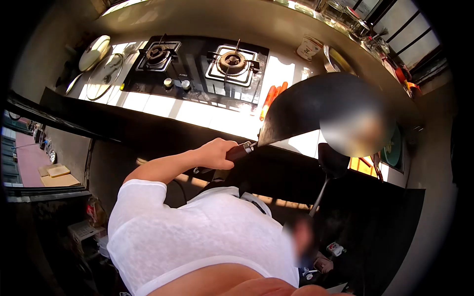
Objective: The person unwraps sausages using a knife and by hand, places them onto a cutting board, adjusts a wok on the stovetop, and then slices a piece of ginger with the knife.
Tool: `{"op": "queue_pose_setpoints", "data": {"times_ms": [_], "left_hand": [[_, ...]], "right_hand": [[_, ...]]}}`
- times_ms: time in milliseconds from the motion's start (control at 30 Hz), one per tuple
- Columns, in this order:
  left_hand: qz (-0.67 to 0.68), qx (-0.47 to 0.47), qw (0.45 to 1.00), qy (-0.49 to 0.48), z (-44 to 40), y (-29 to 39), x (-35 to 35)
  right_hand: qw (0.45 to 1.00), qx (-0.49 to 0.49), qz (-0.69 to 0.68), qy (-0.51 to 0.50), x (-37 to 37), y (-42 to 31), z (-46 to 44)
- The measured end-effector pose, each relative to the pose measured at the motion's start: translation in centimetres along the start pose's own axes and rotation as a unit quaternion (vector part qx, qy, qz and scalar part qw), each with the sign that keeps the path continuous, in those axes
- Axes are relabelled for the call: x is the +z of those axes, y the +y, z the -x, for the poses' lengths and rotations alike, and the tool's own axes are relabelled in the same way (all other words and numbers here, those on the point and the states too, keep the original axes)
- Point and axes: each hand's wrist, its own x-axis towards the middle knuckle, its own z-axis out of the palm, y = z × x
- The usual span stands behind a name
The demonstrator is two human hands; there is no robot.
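My left hand (217, 153) is closed round the wooden handle of a large dark wok (301, 106), which is lifted off the stove and tilted over the right part of the counter. By the wok's right side is a pale round dish (355, 135), blurred, with something yellowish-brown that I cannot make out. A black ladle (333, 160) is in front of the dish, and its long handle runs down to my right hand (302, 237). That hand is blurred, but appears closed on the handle.
A two-burner gas stove (195, 91) is built into the white tiled counter (192, 114). Carrots (269, 101) lie right of it. Glass lid (105, 76) at left; white container (309, 48) at the back. A green bowl (393, 148) and orange board (363, 166) are at right.
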Motion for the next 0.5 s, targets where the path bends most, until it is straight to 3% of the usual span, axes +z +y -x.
{"op": "queue_pose_setpoints", "data": {"times_ms": [33, 67, 133, 267, 333, 400, 500], "left_hand": [[0.163, -0.099, 0.981, -0.029, 0.2, 0.5, -1.3], [0.164, -0.098, 0.981, -0.031, 0.0, -0.1, -2.3], [0.367, -0.158, 0.917, -0.013, -0.3, -1.4, -4.2], [0.61, -0.114, 0.784, 0.016, -2.2, -4.9, -7.0], [0.692, -0.058, 0.72, 0.012, -3.0, -7.6, -7.5], [0.743, -0.033, 0.668, 0.011, -3.4, -9.8, -7.9], [0.776, -0.003, 0.631, 0.001, -3.9, -11.7, -8.0]], "right_hand": [[0.999, -0.039, -0.001, 0.009, 2.5, -1.6, -0.4], [0.999, -0.038, 0.0, 0.011, 4.0, -2.5, -1.0], [0.997, -0.05, -0.034, -0.053, 6.7, -4.1, -1.8], [0.989, -0.048, -0.039, -0.134, 12.4, -9.4, -3.7], [0.99, 0.049, -0.059, -0.114, 15.2, -12.5, -4.2], [0.976, 0.003, -0.086, -0.202, 17.0, -13.2, -5.6], [0.958, 0.031, -0.108, -0.265, 20.5, -15.8, -7.4]]}}
